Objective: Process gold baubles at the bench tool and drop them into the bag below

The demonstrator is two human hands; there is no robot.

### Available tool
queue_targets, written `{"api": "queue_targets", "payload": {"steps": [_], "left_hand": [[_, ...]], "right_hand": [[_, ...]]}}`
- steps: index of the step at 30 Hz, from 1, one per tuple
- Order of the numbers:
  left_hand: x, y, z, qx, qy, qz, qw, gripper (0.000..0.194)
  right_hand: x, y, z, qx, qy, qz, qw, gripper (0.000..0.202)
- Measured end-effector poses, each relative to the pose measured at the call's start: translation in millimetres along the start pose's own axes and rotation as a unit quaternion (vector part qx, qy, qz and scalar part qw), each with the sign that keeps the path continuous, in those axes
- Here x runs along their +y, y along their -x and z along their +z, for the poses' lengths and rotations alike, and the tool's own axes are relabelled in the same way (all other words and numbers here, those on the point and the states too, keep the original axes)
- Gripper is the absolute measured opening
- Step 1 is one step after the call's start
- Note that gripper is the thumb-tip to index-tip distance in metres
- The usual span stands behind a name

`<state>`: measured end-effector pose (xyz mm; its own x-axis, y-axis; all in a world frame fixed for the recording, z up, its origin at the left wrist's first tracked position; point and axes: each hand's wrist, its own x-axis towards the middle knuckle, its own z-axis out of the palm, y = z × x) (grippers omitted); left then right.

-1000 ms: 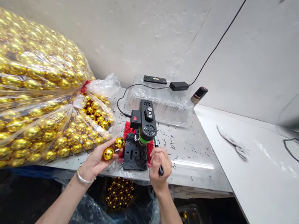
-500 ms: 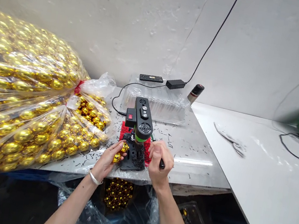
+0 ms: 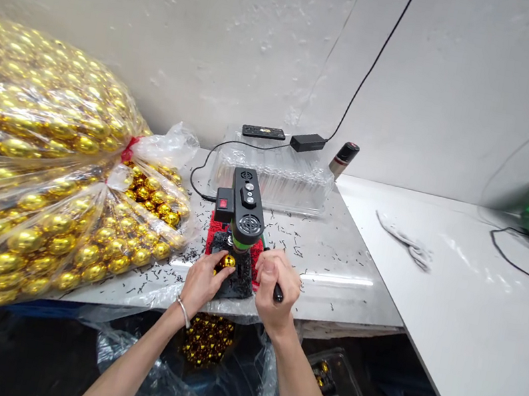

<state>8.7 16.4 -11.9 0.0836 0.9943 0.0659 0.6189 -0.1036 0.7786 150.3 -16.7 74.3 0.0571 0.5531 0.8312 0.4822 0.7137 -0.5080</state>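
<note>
1. since the earlier frames, the left hand (image 3: 202, 280) has come in from the left edge of the black base plate (image 3: 243, 282) to above it, bringing a shiny gold ball (image 3: 227, 261) under the head of the small black bench machine (image 3: 246, 205).
2. the left thumb and fingers pinch that ball narrowly; a bit of gold below the fingers looks like a second ball, mostly hidden.
3. whether the ball touches the plate, i cannot tell.
4. the right hand (image 3: 277, 285) is curled in a fist around the lever handle (image 3: 278, 293), its black end poking out below the fingers.
5. the plate sits over a red mat (image 3: 214, 233) on the metal tabletop (image 3: 329, 297), which is strewn with dark shavings.
6. a big clear bag of gold balls (image 3: 18, 184) bulges at the left; more gold balls (image 3: 207, 340) lie below the table edge, amid clear plastic sheeting (image 3: 148, 378).
7. behind the machine, a black power adapter (image 3: 307, 142) rests on a clear plastic case (image 3: 272, 182).
</note>
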Motion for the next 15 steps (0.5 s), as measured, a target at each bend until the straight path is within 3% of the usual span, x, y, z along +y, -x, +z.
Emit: {"api": "queue_targets", "payload": {"steps": [4, 15], "left_hand": [[1, 2, 1.9, -0.009, -0.059, 0.062, 0.996, 0.036], [9, -3, -2.4, -0.053, -0.098, 0.029, 0.993, 0.034]], "right_hand": [[0, 3, -1, -0.008, 0.003, 0.003, 1.0, 0.027], [22, 38, 2, -0.042, 0.019, -0.036, 0.998, 0.026]]}}
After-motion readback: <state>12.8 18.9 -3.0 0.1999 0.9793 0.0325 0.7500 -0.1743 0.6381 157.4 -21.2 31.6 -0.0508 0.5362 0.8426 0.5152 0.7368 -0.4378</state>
